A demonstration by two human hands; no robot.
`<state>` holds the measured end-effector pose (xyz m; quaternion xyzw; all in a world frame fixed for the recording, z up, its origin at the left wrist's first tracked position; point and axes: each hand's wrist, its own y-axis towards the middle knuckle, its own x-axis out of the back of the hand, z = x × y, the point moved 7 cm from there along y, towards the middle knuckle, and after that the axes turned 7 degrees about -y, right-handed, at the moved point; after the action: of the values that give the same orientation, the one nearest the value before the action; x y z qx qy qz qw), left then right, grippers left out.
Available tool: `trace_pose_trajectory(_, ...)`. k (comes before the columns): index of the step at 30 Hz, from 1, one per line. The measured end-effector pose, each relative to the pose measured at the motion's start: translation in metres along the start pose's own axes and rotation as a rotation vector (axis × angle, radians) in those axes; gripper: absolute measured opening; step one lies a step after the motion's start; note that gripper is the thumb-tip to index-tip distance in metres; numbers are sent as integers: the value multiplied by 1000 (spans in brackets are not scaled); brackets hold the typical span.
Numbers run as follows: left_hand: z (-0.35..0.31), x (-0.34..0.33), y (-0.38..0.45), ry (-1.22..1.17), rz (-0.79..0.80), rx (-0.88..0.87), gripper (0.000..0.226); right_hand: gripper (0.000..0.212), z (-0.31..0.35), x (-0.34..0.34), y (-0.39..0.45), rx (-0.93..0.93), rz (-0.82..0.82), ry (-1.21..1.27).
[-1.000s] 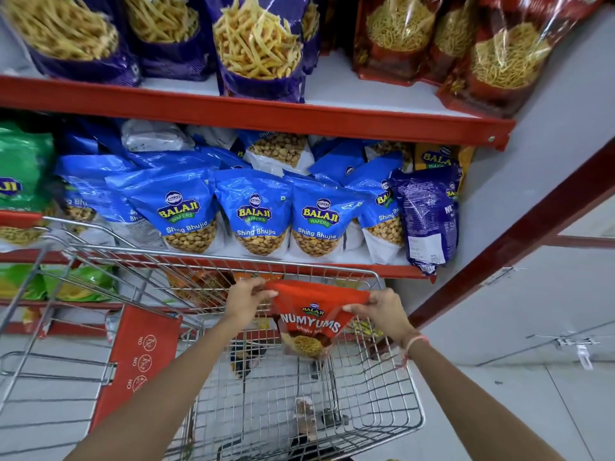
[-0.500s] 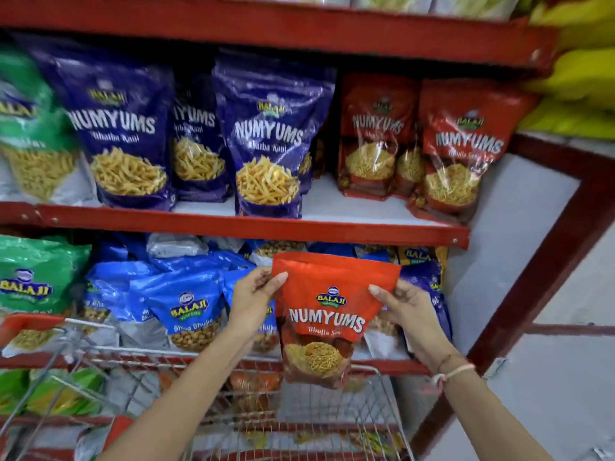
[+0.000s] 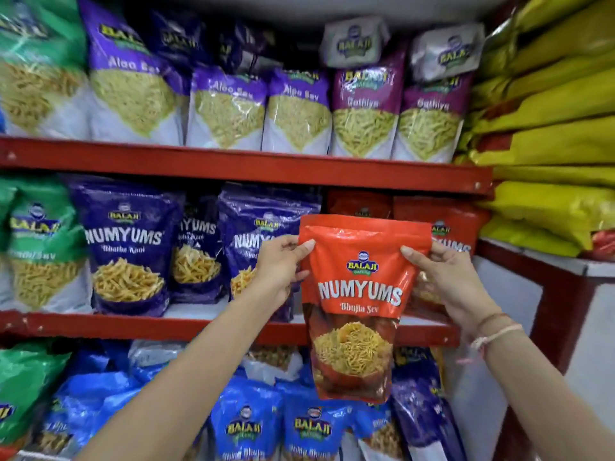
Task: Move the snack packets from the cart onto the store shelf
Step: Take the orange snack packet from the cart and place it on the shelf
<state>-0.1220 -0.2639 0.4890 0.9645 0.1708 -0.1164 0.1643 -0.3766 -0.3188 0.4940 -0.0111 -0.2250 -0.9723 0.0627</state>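
The glossy orange-red plastic "Numyums Bhujia Sev" snack packet hung upright in mid-air in front of the middle shelf, not yet resting on anything. The left hand pinched its upper left edge, thumb across the front, and the right hand pinched its upper right edge the same way, so both sets of fingers were closed on the pouch.

Judging by where it hung, this packet was about halfway through its trip: lifted clear, level with the red metal shelf board, but not yet set down. The likely slot was the right end of that shelf, where matching orange-red pouches stood directly behind it. The cart was out of view, so how many packets were left to move could not be told.

Counted on the middle shelf: 1 green pouch at the left, 3 dark purple "Numyums" pouches, and at least 2 orange-red ones, partly hidden. The shelf above held 4 purple-topped "Aloo Sev" bags at the front, more dim ones behind, and 2 magenta "Gathiya" bags. Blue packets crowded the bottom shelf, too overlapped to count. Yellow sacks were stacked at the right.
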Motion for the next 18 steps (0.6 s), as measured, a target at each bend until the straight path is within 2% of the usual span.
trace_pose_trajectory(3,-25,-18,26,-2,0,-15,12,22,28,10,34,89,-64,-44)
trace_pose_trajectory(7,-44,-34,54,-64,-27,-70,8,23,45,21,76,149,-122,-105)
trace_pose_trajectory(10,-36,-38,64,-91,-55,-98,5,27,32,26,97,121,-165,-106)
trace_pose_trajectory(13,-17,-42,69,-106,-54,-88,6,11,9,24,104,82,-180,-34)
trace_pose_trajectory(18,-7,-50,83,-125,-83,-125,10,11,-3,24,114,75,-218,71)
